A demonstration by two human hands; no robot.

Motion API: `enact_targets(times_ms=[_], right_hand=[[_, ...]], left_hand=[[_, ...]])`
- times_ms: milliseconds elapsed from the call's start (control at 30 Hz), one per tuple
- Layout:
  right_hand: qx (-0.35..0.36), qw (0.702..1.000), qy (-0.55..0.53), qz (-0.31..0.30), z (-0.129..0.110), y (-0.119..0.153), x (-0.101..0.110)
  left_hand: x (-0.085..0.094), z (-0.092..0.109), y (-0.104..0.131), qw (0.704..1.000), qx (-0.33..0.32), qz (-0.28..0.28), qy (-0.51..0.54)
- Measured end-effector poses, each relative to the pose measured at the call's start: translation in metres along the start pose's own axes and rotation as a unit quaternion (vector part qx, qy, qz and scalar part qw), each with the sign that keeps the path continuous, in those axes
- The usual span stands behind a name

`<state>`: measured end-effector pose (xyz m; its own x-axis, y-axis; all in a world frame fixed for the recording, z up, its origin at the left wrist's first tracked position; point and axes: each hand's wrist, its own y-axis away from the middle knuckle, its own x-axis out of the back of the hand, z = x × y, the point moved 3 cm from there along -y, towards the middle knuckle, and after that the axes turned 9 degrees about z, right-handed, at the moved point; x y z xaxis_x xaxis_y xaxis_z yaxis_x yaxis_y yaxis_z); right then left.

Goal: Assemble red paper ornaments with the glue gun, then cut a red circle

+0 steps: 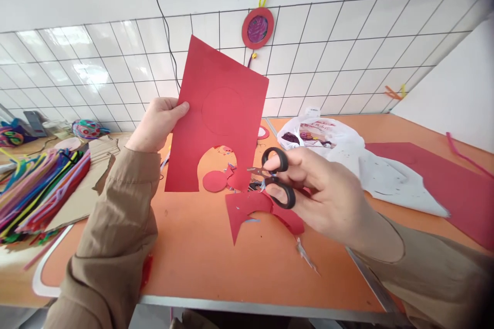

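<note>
My left hand (160, 121) pinches the left edge of a red sheet of card (227, 72), holding it upright above the table. A faint circle is drawn near the sheet's middle, and a rounded piece is cut out of its lower edge. In my right hand (320, 190) is a pair of black-handled scissors (283, 198), with fingers through the loops. The blades point left at the sheet's lower right part; whether they touch it I cannot tell. Below lie a small red disc (215, 181) and red card scraps (247, 208).
Colourful pipe cleaners (46, 190) and torn cardboard (77, 195) lie at the left. A white plastic bag (347, 144) stands at the right, near a large red sheet (455, 190). A round red ornament (247, 31) hangs on the tiled wall. The orange table (193, 257) has a metal front edge.
</note>
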<state>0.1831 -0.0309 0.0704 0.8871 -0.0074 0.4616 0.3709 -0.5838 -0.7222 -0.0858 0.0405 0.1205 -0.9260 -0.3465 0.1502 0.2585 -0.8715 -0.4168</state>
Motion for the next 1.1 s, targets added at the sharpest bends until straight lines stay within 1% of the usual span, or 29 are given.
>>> enact_targets(times_ms=[100, 167, 333, 433, 500, 667, 733, 800, 867, 933, 1033, 1067, 1100], right_hand=[[0.042, 0.996, -0.015, 0.072, 0.003, -0.001, 0.001], [0.068, 0.993, -0.008, 0.094, 0.005, -0.002, 0.001], [0.094, 0.994, 0.005, 0.064, 0.005, -0.003, -0.003], [0.104, 0.992, -0.021, 0.07, 0.008, -0.003, -0.003], [0.097, 0.991, -0.04, 0.081, 0.01, -0.004, -0.002], [0.059, 0.995, -0.05, 0.07, 0.007, -0.009, 0.002], [0.021, 0.994, -0.07, 0.085, 0.005, -0.01, 0.006], [-0.022, 0.988, -0.126, 0.09, 0.005, -0.013, 0.01], [-0.058, 0.977, -0.193, 0.072, 0.008, -0.017, 0.014], [-0.075, 0.968, -0.236, 0.033, 0.012, -0.023, 0.018], [-0.062, 0.959, -0.27, -0.05, 0.015, -0.032, 0.023], [-0.062, 0.953, -0.291, -0.063, 0.016, -0.034, 0.024], [-0.071, 0.945, -0.313, -0.061, 0.017, -0.036, 0.025]], left_hand=[[-0.003, -0.003, -0.001, 1.0, 0.01, -0.008, 0.014], [-0.005, -0.005, -0.001, 0.999, 0.014, -0.016, 0.031], [-0.008, -0.009, -0.002, 0.998, 0.03, -0.027, 0.049], [-0.005, -0.01, -0.003, 0.998, 0.032, -0.022, 0.043], [-0.003, -0.011, -0.004, 0.998, 0.033, -0.022, 0.046], [-0.004, -0.013, -0.003, 0.997, 0.046, -0.025, 0.053], [-0.006, -0.014, -0.003, 0.997, 0.046, -0.025, 0.052], [-0.007, -0.014, -0.003, 0.998, 0.042, -0.026, 0.049], [-0.009, -0.013, -0.004, 0.998, 0.038, -0.028, 0.042], [-0.009, -0.012, -0.004, 0.998, 0.037, -0.029, 0.037], [-0.009, -0.01, -0.004, 0.998, 0.035, -0.027, 0.042], [-0.009, -0.01, -0.003, 0.998, 0.035, -0.027, 0.044], [-0.009, -0.009, -0.003, 0.998, 0.036, -0.028, 0.044]])
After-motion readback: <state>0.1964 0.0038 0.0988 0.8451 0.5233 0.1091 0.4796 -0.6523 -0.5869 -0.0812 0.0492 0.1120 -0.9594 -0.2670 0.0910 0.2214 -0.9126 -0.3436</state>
